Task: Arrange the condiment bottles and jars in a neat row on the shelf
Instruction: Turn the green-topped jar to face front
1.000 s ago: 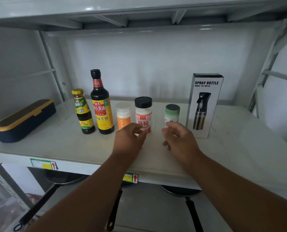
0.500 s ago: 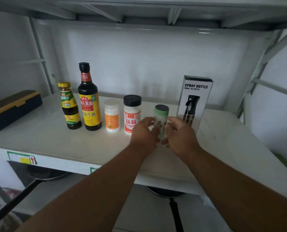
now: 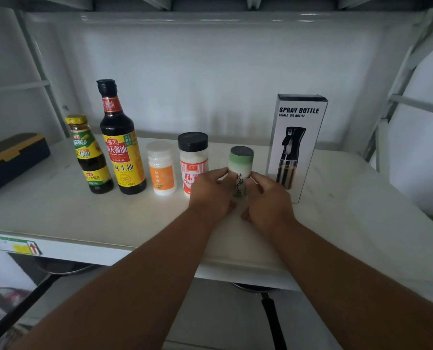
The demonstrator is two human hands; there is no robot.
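On the white shelf point(image 3: 59, 213) stand, from left to right, a small yellow-capped sauce bottle point(image 3: 90, 155), a tall dark soy sauce bottle point(image 3: 120, 140), a white jar with an orange label point(image 3: 161, 168), a black-lidded jar with a red label point(image 3: 193, 157) and a small green-topped jar point(image 3: 240, 168). My left hand point(image 3: 210, 192) and my right hand point(image 3: 267, 198) hold the green-topped jar from both sides, upright on the shelf. A boxed spray bottle point(image 3: 297, 145) stands just right of it.
A dark blue box with a yellow band point(image 3: 11, 160) lies at the shelf's left end. Pans with black handles point(image 3: 273, 319) sit on the level below. Metal shelf posts rise at both back corners, and another shelf board hangs overhead.
Both hands moved forward from in front of the jars and closed around the green-topped jar. The camera came closer to the shelf.
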